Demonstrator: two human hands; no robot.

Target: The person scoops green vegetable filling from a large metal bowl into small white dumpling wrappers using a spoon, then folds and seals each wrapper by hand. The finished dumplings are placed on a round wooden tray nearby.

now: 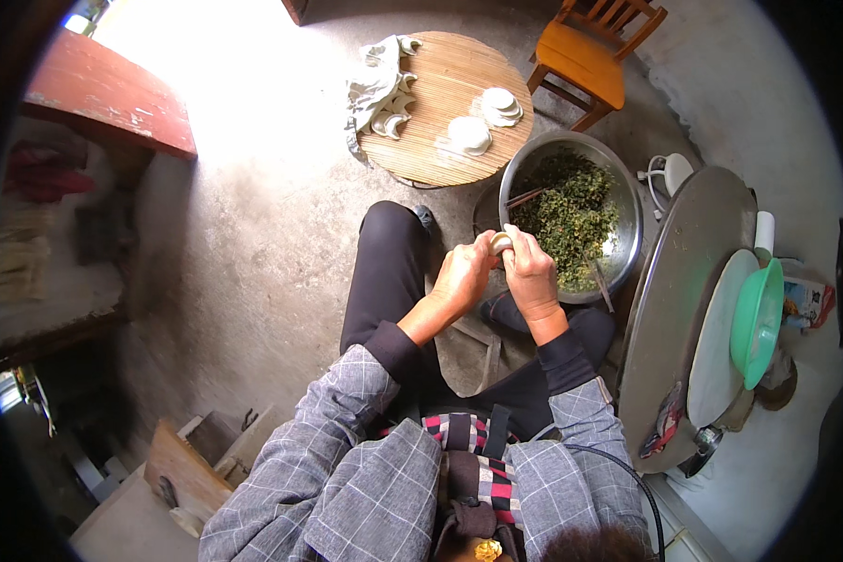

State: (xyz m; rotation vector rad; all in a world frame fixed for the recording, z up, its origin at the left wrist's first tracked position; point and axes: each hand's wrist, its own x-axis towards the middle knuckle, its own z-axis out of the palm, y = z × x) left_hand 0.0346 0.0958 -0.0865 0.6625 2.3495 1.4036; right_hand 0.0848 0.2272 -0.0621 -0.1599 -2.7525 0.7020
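Between my fingertips I grip a curved, pale dumpling, just off the near left rim of a large metal basin. My left hand pinches one end of it and my right hand the other. The steel basin holds chopped green filling with yellowish bits. Chopsticks stick into the filling at the left, and another utensil leans on the near rim. On a round slatted table lie two stacks of round dough wrappers. Several folded dumplings lie along its left edge.
A white cloth partly covers the table's left edge. A wooden chair stands behind the basin. To my right is a grey round tabletop with a green plastic bowl. A red wooden piece of furniture stands at far left.
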